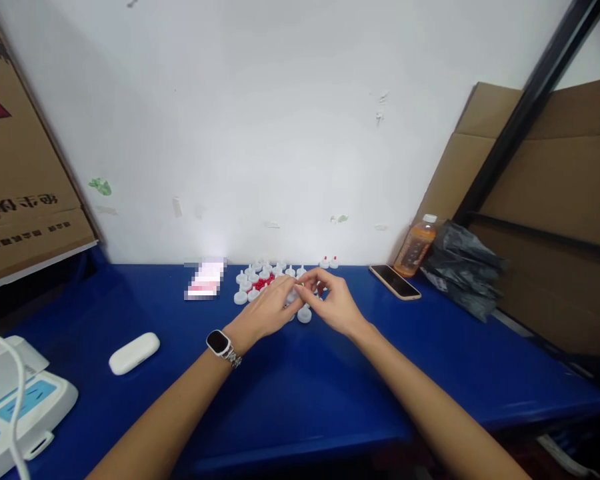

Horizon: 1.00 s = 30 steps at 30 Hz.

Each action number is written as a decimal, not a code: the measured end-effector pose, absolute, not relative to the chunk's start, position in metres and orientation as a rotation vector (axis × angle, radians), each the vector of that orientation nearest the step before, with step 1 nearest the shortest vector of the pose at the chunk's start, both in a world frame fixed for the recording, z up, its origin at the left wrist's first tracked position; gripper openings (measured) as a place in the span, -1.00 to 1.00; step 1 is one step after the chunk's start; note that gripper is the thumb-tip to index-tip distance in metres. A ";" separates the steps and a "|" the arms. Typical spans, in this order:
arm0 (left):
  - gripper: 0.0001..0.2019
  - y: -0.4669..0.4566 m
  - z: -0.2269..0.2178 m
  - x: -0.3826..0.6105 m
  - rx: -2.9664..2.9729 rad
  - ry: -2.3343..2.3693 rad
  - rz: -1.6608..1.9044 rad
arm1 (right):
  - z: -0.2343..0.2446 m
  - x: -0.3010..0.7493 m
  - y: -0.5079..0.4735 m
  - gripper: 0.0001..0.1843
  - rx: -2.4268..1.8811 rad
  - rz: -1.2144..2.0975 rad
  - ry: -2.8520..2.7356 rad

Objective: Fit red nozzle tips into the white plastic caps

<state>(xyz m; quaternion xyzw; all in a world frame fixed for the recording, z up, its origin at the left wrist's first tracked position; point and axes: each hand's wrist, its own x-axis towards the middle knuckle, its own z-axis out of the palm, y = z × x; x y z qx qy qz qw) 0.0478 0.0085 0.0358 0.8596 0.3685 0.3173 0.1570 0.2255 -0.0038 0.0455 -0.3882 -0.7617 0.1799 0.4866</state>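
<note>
My left hand (270, 307), with a watch (219, 343) on its wrist, is closed around a white plastic nozzle cap (293, 297), mostly covered by the fingers. Close against it, the thumb and forefinger of my right hand (337, 303) pinch together at the cap's top; what they hold is too small to make out. One white nozzle cap (305, 315) stands on the table just below the hands. Behind them stand several more white nozzle caps (241, 297) around a heap of small red tips (261, 283). Two caps with red tips (334, 262) stand near the wall.
On the blue table (290, 400) lie a white earbud case (135, 353), a power strip (30, 407) with a cable, and a phone (396, 282). An orange drink bottle (416, 247) and black plastic bag (463, 267) stand right. Cardboard boxes (25, 147) flank both sides.
</note>
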 end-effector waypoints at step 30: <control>-0.78 0.031 0.031 0.020 2.620 1.189 0.579 | 0.024 0.236 0.019 -0.82 -1.140 0.327 -2.219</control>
